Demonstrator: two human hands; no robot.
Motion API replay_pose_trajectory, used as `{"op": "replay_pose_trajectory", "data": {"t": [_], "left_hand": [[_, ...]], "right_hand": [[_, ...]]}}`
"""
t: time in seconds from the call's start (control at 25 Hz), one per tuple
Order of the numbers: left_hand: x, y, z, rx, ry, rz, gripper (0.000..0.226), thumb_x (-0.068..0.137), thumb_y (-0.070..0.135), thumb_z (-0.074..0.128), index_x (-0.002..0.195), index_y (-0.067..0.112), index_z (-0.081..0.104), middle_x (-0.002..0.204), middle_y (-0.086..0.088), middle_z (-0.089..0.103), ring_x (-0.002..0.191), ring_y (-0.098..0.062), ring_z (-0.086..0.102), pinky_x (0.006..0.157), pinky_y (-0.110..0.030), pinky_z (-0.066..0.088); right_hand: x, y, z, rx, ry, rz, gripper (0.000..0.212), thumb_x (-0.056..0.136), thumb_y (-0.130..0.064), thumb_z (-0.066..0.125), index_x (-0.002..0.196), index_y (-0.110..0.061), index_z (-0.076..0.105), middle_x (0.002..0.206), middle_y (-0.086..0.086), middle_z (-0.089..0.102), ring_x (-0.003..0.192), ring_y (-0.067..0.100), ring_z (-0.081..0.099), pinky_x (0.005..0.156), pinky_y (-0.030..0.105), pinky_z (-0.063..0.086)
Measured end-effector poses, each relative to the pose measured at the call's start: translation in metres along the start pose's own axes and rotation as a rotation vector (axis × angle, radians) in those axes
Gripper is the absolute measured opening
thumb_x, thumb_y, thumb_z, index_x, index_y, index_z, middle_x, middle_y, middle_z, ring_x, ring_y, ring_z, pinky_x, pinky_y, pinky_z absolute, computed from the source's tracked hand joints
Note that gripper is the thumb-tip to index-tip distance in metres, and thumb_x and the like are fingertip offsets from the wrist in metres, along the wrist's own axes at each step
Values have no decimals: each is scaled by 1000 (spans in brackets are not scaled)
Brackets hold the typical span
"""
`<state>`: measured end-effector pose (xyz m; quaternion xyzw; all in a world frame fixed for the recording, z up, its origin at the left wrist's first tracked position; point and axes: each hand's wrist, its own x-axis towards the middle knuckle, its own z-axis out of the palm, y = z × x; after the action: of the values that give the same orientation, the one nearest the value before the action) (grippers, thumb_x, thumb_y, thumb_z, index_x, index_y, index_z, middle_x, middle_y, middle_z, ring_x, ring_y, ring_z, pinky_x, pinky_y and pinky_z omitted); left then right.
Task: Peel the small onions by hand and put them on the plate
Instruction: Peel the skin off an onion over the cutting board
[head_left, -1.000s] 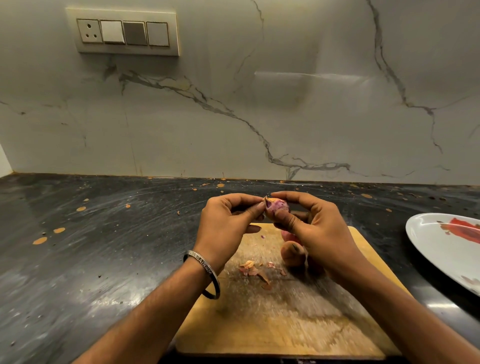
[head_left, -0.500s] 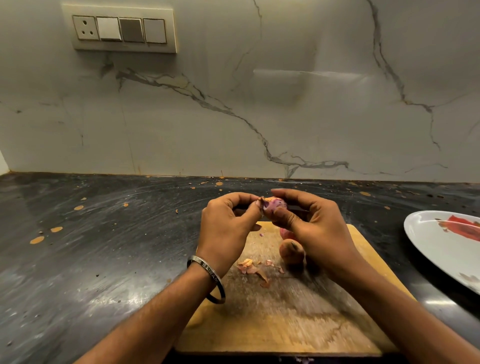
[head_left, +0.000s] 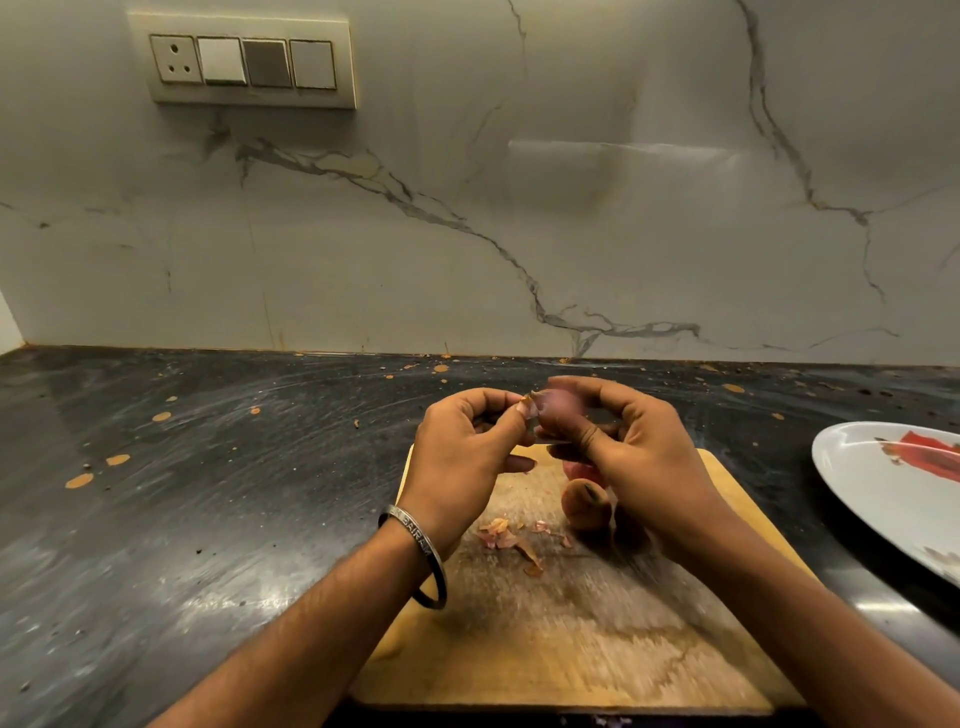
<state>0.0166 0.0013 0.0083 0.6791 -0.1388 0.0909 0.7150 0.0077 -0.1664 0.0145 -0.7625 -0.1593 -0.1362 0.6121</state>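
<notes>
Peeling onion; left hand bangle lettering "BAIRA"

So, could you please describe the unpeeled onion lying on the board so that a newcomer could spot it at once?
Start at the wooden cutting board on the dark counter. Near its far middle, just below the right hand, lies a small brown-skinned onion. Unlike the purple onion in the hands, it lies untouched in its dry papery skin, right of the loose peel scraps.

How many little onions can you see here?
3 for sure: one onion held up between both hands, a brown unpeeled onion on the cutting board, and a reddish one just behind it. More may hide under the right hand.
</notes>
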Motion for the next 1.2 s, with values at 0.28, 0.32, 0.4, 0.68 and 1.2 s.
{"op": "replay_pose_trajectory", "data": {"t": [0.28, 0.32, 0.4, 0.68, 1.2], "left_hand": [[1, 2, 1, -153, -76, -86, 14, 96, 12, 58, 104, 8, 69, 95, -10, 75, 86, -20, 74, 64, -26, 60], [1, 2, 1, -160, -84, -90, 14, 97, 12, 57, 104, 8, 69, 95, -9, 75, 87, -20, 74, 64, -26, 60], [0, 2, 1, -162, -110, -80, 14, 97, 11, 55, 105, 8, 68, 93, -6, 75, 87, -18, 74, 65, -25, 60], [-2, 6, 3, -203, -161, -96, 16, 92, 18, 61, 101, 9, 70, 90, -6, 76, 85, -22, 74, 69, -28, 61], [0, 11, -1, -338, -189, -134, 16, 99, 12, 51, 103, 5, 65, 96, -15, 74, 92, -25, 73, 71, -29, 60]], "right_hand": [[0, 0, 1, 18, -49, 12, 26, 103, -19, 46, 117, -33, 63, 104, 3, 74, 86, 14, 74, 67, 22, 58], [0, 0, 2, 4, -67, 3, 25, 100, -27, 49, 121, -33, 62, 107, 2, 72, 89, 15, 73, 69, 23, 59], [-1, 1, 1, -68, -77, -14, 42, 87, -41, 59, 127, -30, 60, 115, 0, 68, 94, 14, 71, 71, 24, 59], [3, 4, -1, -5, -38, 29, 27, 104, -25, 45, 124, -23, 63, 100, 3, 73, 80, 23, 70, 67, 30, 59], [6, 1, -4, 243, -7, 101, 34, 89, -32, 59, 120, -18, 63, 100, 2, 77, 86, 18, 74, 66, 27, 58]]}}
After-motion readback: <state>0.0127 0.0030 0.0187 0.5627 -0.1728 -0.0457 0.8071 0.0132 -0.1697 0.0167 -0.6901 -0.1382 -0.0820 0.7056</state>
